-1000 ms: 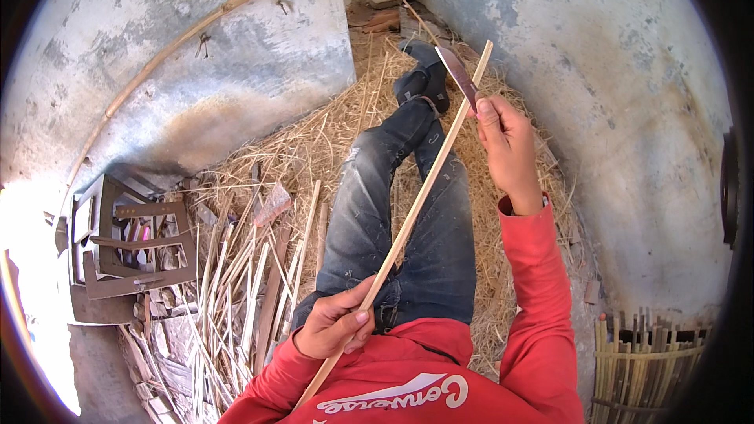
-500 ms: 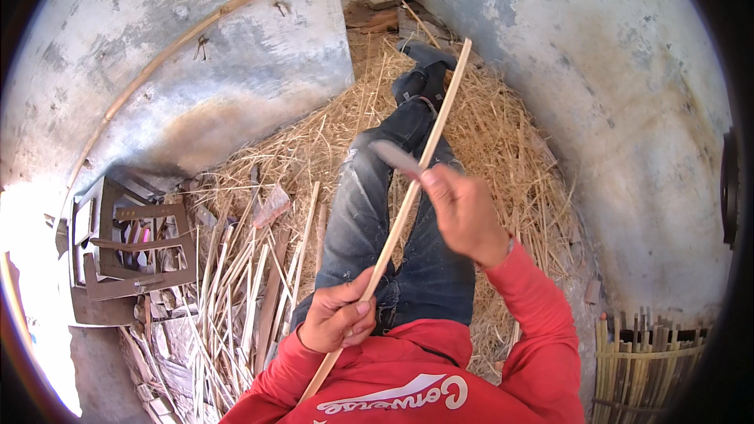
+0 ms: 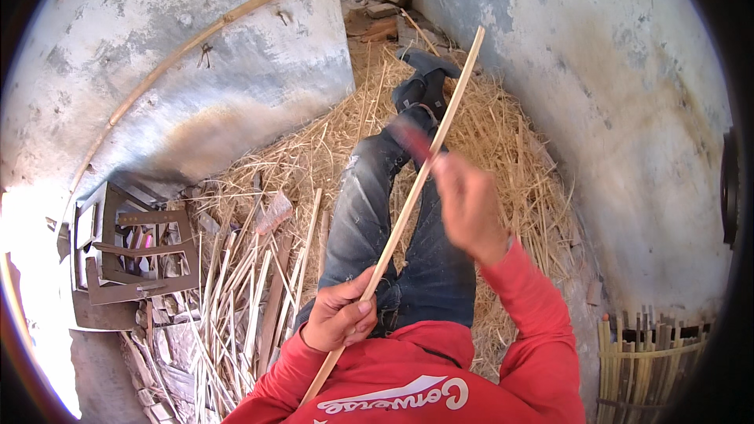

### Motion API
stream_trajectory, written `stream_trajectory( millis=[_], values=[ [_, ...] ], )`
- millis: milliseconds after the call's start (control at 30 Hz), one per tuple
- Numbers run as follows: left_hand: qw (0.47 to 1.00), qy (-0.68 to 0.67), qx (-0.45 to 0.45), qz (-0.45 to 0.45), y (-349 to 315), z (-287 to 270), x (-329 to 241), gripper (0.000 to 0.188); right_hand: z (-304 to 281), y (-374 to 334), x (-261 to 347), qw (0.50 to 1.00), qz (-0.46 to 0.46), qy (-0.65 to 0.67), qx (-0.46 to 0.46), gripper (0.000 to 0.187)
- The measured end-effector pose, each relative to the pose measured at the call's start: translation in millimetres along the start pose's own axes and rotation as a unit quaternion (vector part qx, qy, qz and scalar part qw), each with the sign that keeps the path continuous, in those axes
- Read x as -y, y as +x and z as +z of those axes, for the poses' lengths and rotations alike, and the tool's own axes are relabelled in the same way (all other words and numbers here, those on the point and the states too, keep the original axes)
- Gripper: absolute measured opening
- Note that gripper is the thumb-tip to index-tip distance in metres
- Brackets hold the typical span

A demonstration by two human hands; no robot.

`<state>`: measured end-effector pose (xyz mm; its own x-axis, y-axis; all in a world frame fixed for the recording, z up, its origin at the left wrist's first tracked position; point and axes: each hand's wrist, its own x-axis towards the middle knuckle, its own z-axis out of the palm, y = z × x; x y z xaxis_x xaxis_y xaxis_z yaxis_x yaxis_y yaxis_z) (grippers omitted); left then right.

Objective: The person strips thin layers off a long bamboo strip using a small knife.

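Left hand gripped a pale strip low on its length, the strip slanting up across the legs; the right hand was closed around a knife, blurred, at the strip's upper half. Edge contact could not be confirmed. Control likely required a firm left grip, a shallow blade angle and fingers clear of the stroke. Loose strips lay toward the left edge of the straw-strewn floor.

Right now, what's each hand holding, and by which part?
Left hand: a pale strip, gripped along its lower part. Right hand: a knife, apparently by the handle end; motion blur hides the exact grip.
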<state>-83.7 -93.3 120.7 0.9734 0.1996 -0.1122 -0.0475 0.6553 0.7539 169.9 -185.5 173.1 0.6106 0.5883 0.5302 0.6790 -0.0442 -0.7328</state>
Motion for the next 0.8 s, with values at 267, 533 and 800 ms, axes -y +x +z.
stream_trajectory(
  millis=[267,533,800],
  values=[
    [0.998,-0.061,0.013,-0.010,6,-3,9,0.061,3,29,-27,0.999,-0.003,-0.051,-0.006,0.037],
    [0.992,-0.129,-0.012,0.000,23,-22,9,0.054,52,-75,16,0.990,-0.027,0.009,0.140,0.029],
    [0.999,0.039,0.006,0.008,29,-7,-8,0.052,31,-24,10,0.999,-0.008,0.034,0.012,0.028]
  ],
)
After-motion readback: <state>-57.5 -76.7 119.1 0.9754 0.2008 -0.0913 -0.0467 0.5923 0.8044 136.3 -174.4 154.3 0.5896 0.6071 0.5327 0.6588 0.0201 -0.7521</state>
